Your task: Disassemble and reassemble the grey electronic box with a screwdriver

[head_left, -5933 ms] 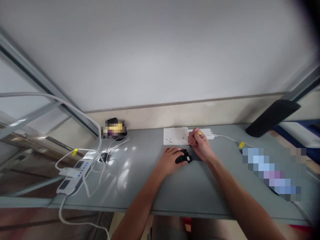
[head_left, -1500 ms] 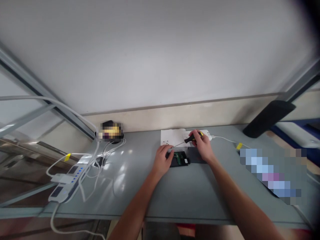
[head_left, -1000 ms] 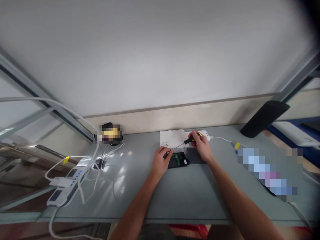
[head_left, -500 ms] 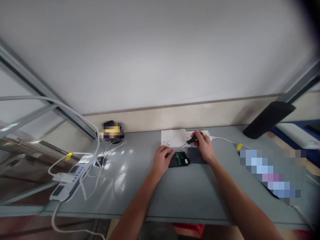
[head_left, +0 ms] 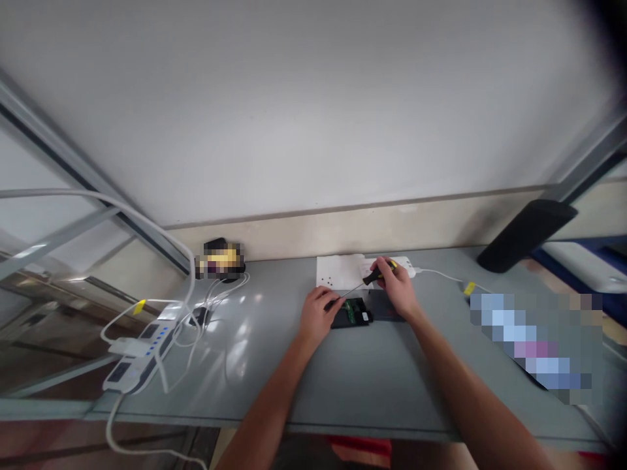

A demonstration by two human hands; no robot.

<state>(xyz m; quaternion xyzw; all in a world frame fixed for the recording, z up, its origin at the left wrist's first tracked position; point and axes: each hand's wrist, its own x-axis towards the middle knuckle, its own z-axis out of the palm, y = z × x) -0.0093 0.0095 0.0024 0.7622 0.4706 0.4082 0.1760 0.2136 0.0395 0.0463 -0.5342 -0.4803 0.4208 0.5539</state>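
Here, in the head view, we have the open black case point(head_left: 363, 321) lying flat on the bench point(head_left: 382, 378), toward the far edge and about midway between its left and right edges. Our right hand point(head_left: 400, 292) is closed around the handle of the screwdriver point(head_left: 375, 277), its shaft slanting down toward our left hand point(head_left: 316, 314). That hand is at the case's left end, its fingertips together by the screwdriver's tip; what exactly that grip pinches, we cannot tell. A green circuit board point(head_left: 351, 312) shows inside the case, a dark panel point(head_left: 386, 308) lies just right of it, and small dark bits point(head_left: 329, 281) sit on the white paper point(head_left: 343, 266) along the far edge. We judge the case light and stiff, the board fragile: best held by the outer rim, fingers off the board. The screwdriver's thick handle should give a firm hold.
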